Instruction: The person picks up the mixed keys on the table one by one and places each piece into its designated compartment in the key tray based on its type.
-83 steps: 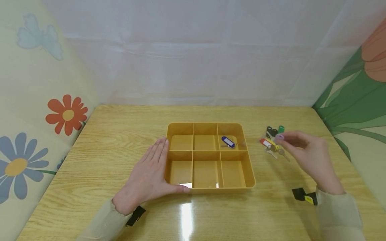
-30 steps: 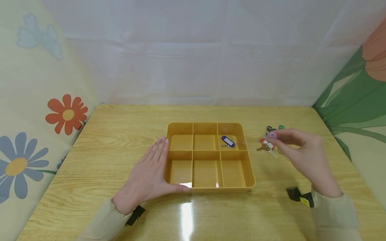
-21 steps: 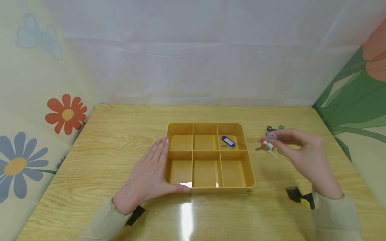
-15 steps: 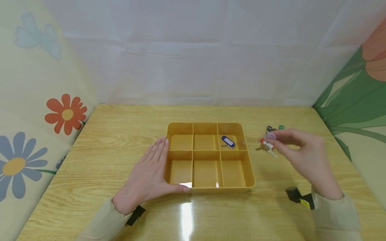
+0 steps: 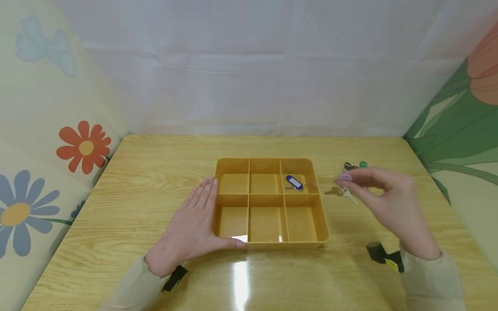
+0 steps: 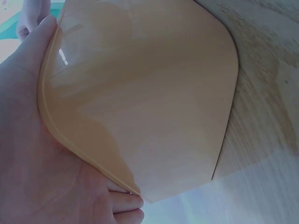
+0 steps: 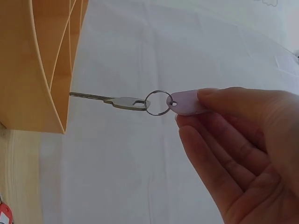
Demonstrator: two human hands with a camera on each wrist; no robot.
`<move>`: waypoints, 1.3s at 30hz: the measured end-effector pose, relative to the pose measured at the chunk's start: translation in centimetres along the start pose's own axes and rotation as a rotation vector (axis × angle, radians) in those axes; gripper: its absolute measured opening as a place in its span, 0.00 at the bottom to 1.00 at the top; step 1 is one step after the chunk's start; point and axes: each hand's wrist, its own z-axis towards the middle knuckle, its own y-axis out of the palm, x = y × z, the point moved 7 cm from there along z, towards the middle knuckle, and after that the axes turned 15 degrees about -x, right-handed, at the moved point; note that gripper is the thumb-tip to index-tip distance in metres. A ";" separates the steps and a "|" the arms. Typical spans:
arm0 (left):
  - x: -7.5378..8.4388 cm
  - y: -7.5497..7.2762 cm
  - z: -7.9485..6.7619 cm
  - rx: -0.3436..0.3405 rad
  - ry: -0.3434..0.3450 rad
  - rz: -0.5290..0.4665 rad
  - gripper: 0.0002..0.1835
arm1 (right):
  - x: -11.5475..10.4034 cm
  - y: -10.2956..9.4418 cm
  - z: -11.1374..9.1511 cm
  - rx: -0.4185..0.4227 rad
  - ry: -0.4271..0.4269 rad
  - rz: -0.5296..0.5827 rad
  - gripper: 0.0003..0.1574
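Note:
My left hand [image 5: 188, 229] rests at the near left corner of a yellow divided box [image 5: 272, 245], fingers straight along its left wall and thumb on the front rim. In the left wrist view the palm lies against the box's corner. My right hand [image 5: 393, 198] pinches a purple key tag [image 7: 187, 101] between thumb and forefinger, to the right of the box. From the tag hang a metal ring [image 7: 159, 102] and a key [image 7: 128, 103], stretched toward the box side in the right wrist view. A blue key tag [image 5: 294, 182] with its key lies in the back right compartment.
Beyond and under my right hand, other tagged keys lie on the wooden table [image 5: 163, 164]: a black tag [image 5: 347, 166], a green tag [image 5: 363, 164], a silver key [image 5: 350, 197]. A red tag [image 7: 4, 214] shows at the right wrist view's edge. A white cloth [image 5: 233, 95] hangs behind.
My right hand has moved left from over the pile toward the box, carrying the purple key tag. My left hand, the box and the blue tag have stayed put.

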 end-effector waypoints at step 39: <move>0.1 -0.1 -0.1 0.015 0.013 0.029 0.80 | -2.2 0.8 0.1 0.007 -0.150 -0.006 0.24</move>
